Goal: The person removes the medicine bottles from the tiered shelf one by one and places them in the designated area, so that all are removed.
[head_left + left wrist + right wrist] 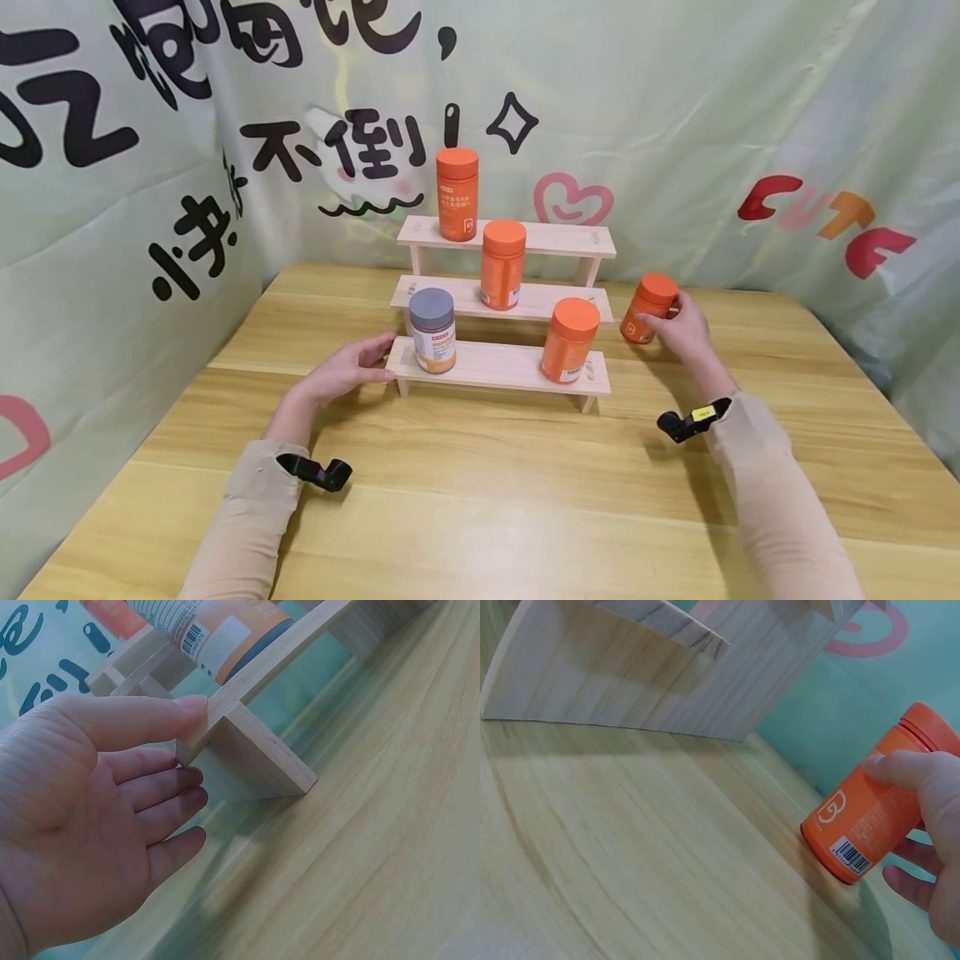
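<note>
Left hand [341, 371] pinching the end of a wooden stand [487, 367], right hand [690, 329] grasping a tilted orange jar

A strip of tabletop [450, 500] separates the table's left edge from the left forearm, giving elbow room there. The left hand meets the left end of the stand's lowest board, thumb on the front corner and forefinger at the back one; the other fingers bend loosely beneath.

Just in from that end stands a grey-lidded jar [433, 332]. Above and behind it, left of the middle of the top board, stands the top-board jar [457, 196], orange and upright. The middle-board jar [503, 265], also orange, is about midway along its board, near the front edge. Near the lowest board's right end is the lower orange jar [572, 342]. Between it and the grey-lidded jar, a long stretch of board leaves room.

Beyond the stand's right ends, across a short gap, the held orange jar [647, 304] leans in the right hand, thumb in front and fingers wrapped behind; whether its base touches the wood I cannot tell. It is near the table's back edge and well in from the right edge, with space on that side.
</note>
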### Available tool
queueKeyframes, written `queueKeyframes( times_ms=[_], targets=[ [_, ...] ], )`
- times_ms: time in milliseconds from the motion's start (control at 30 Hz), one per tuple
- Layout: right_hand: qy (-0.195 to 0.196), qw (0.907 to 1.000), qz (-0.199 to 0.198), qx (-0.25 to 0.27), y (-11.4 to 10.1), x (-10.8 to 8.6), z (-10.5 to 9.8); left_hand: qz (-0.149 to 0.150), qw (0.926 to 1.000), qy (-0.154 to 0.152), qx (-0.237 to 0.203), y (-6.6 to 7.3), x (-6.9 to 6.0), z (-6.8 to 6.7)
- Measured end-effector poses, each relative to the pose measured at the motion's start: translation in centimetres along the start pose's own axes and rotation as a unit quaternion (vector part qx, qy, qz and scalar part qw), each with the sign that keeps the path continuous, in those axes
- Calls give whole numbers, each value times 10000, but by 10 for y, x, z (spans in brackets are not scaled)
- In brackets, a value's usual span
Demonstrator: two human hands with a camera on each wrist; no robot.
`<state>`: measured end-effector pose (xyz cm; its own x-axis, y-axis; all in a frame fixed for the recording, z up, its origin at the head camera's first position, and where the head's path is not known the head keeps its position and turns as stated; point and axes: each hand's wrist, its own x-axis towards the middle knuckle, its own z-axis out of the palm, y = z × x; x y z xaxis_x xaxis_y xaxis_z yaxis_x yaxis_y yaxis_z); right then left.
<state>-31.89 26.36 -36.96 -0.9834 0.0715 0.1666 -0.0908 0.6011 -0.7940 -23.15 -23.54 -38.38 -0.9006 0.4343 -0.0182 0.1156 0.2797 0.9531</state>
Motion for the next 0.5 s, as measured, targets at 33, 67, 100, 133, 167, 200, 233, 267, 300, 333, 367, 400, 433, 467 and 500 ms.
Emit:
queueKeyframes(
  times_ms=[33, 67, 100, 133, 167, 200, 233, 267, 300, 333, 367, 400, 433, 467, 500],
  targets=[
    [-23, 10000, 5, 8, 0, 0, 0, 3, 10000, -7, 10, 0, 0, 0],
    [-48, 10000, -1, 0, 1, -1, -1, 5, 10000, -14, 20, 0, 0, 0],
    [-75, 10000, -1, 9, 1, -1, -2, 8, 10000, -21, 21, 0, 0, 1],
    [-109, 9999, -20, 27, 2, -2, -3, 13, 10000, -26, 25, 0, -1, 1],
    [-142, 9999, -42, 47, 2, -2, -5, 15, 10000, -29, 17, 0, -1, 1],
    [-172, 9998, -76, 80, 2, -3, -6, 18, 10000, -34, 7, 0, -1, 1],
    [-200, 9997, -109, 113, 2, -4, -9, 16, 10000, -35, 3, 0, -1, 1],
    [-208, 9996, -151, 108, 1, -4, -11, 18, 10000, -36, -8, 0, 0, 1],
    [-210, 9996, -182, 106, 1, -5, -13, 17, 10000, -34, -11, 0, 0, 1],
    [-200, 9994, -229, 136, 0, -5, -16, 17, 10000, -35, -9, -1, 0, 1],
    [-170, 9994, -256, 133, -1, -6, -19, 16, 10000, -32, -6, -1, 0, 1],
    [-139, 9994, -287, 129, -3, -7, -21, 16, 10000, -28, -5, -1, 1, 0],
    [-89, 9994, -305, 106, -4, -7, -24, 11, 10000, -21, 1, -1, 1, 0],
    [-41, 9994, -321, 108, -6, -8, -26, 9, 10000, -15, 7, -1, 1, 0],
    [2, 9993, -337, 151, -7, -8, -29, 4, 10000, -9, 14, -1, 1, 0]
  ],
)
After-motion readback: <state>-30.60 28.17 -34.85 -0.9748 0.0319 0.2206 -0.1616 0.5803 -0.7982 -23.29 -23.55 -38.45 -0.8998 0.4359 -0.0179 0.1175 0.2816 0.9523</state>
